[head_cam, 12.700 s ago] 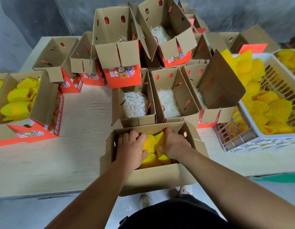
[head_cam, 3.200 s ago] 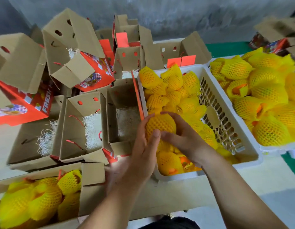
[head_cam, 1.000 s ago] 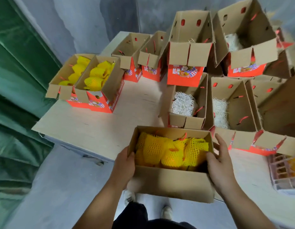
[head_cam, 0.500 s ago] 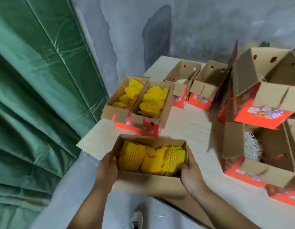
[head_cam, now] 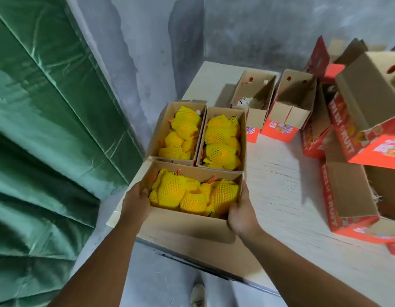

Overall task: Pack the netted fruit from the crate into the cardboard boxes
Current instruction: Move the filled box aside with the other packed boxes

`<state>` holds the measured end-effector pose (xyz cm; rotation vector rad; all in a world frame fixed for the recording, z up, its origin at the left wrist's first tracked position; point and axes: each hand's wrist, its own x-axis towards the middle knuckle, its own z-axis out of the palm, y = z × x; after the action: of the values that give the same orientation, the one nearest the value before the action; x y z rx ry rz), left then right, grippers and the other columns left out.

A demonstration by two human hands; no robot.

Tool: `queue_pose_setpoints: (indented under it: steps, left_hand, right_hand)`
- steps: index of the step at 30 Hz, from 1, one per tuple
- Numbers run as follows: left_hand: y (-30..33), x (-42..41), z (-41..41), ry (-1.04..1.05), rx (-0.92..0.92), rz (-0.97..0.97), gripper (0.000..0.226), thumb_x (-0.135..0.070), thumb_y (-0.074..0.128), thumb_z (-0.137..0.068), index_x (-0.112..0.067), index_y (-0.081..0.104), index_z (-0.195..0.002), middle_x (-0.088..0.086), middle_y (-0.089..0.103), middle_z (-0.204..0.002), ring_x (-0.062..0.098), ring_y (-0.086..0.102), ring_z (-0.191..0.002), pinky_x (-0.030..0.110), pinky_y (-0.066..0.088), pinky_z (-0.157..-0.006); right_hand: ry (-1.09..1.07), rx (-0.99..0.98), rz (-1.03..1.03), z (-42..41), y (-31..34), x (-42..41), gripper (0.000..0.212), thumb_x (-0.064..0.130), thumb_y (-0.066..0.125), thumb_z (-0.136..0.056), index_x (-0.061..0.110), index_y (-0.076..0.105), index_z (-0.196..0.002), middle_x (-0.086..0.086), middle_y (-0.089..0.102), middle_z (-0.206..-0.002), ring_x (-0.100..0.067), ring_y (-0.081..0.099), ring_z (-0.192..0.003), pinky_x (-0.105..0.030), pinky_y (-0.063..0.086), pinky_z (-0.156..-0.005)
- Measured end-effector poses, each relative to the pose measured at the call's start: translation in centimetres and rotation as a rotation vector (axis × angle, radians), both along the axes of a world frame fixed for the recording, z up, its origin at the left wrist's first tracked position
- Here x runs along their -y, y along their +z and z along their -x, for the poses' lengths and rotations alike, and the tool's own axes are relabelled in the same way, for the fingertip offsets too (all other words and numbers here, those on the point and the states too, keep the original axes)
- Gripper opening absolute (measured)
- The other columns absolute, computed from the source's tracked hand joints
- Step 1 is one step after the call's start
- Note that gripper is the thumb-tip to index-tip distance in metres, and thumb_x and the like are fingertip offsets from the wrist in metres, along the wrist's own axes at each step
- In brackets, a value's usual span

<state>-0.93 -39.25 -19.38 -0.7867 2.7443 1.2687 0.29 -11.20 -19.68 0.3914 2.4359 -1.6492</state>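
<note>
Table (head_cam: 280, 185): pale board, carrying every box.
Empty boxes (head_cam: 369, 151): heaped right, red sides printed "FRESH FRUIT"; two more open at the back.
Filled boxes (head_cam: 198, 134): two side by side, just beyond the held one.
Held box (head_cam: 187, 222): at the near left table edge, long axis crosswise, far wall close against the filled pair.
Fruit (head_cam: 192, 196): yellow-netted, packed inside it.
Left hand (head_cam: 134, 204): clamped on its left end.
Right hand (head_cam: 242, 214): clamped on its right end.

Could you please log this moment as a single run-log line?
left hand: grips filled box | right hand: grips it | position: beside two packed boxes
</note>
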Motion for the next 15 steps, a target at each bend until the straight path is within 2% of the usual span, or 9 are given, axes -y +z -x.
queue_pose_setpoints:
  steps: [2, 5, 9, 11, 13, 15]
  left_hand:
    - [-0.1, 0.4, 0.5, -0.015, -0.014, -0.008, 0.030, -0.015, 0.041, -0.109, -0.006, 0.060, -0.130, 0.015, 0.063, -0.107, 0.038, 0.059, -0.099, 0.048, 0.049, -0.088]
    - [0.1, 0.7, 0.7, -0.029, -0.011, -0.024, 0.030, -0.015, 0.042, -0.109, -0.007, 0.058, -0.133, 0.013, 0.060, -0.107, 0.036, 0.057, -0.097, 0.044, 0.045, -0.083]
    - [0.9, 0.6, 0.3, -0.053, 0.017, -0.041, 0.024, -0.015, 0.042, -0.109, -0.011, 0.058, -0.127, 0.006, 0.055, -0.094, 0.033, 0.055, -0.088, 0.041, 0.042, -0.077]
    - [1.6, 0.7, -0.1, -0.088, 0.035, -0.048, 0.022, -0.015, 0.042, -0.109, -0.014, 0.059, -0.122, 0.003, 0.055, -0.088, 0.031, 0.056, -0.085, 0.039, 0.039, -0.072]
    - [2.3, 1.0, -0.9, -0.104, 0.034, -0.089, 0.024, -0.012, 0.043, -0.108, -0.009, 0.062, -0.123, 0.009, 0.059, -0.091, 0.033, 0.057, -0.089, 0.038, 0.038, -0.073]
    - [3.4, 1.3, -2.0, -0.083, 0.007, -0.133, 0.026, -0.011, 0.046, -0.107, -0.008, 0.065, -0.124, 0.010, 0.062, -0.092, 0.029, 0.057, -0.087, 0.036, 0.039, -0.072]
  right_hand:
    - [0.004, 0.010, -0.014, 0.3, 0.5, 0.4, 0.063, 0.036, 0.042, -0.107, 0.042, 0.009, -0.160, 0.000, 0.042, -0.155, -0.026, 0.046, -0.139, -0.052, 0.036, -0.119]
    - [0.006, 0.026, -0.019, 0.2, 1.1, 0.5, 0.061, 0.028, 0.042, -0.108, 0.040, 0.012, -0.160, 0.000, 0.044, -0.155, -0.026, 0.047, -0.138, -0.052, 0.038, -0.118]
    - [-0.037, 0.134, 0.021, -0.1, 1.8, 0.5, 0.045, 0.037, 0.042, -0.108, 0.037, 0.035, -0.153, 0.000, 0.056, -0.143, -0.026, 0.055, -0.130, -0.054, 0.045, -0.111]
    - [-0.051, 0.184, 0.048, -0.5, 2.8, 0.5, 0.040, 0.025, 0.041, -0.108, 0.033, 0.047, -0.146, -0.003, 0.063, -0.135, -0.029, 0.061, -0.122, -0.057, 0.051, -0.104]
    - [-0.041, 0.189, 0.044, -1.4, 4.3, 0.4, 0.047, 0.011, 0.038, -0.102, 0.030, 0.053, -0.141, -0.006, 0.068, -0.129, -0.033, 0.065, -0.114, -0.059, 0.055, -0.096]
    - [-0.024, 0.185, 0.011, -2.3, 6.3, 0.2, 0.050, 0.009, 0.035, -0.099, 0.031, 0.056, -0.138, -0.007, 0.070, -0.123, -0.036, 0.068, -0.108, -0.060, 0.057, -0.091]
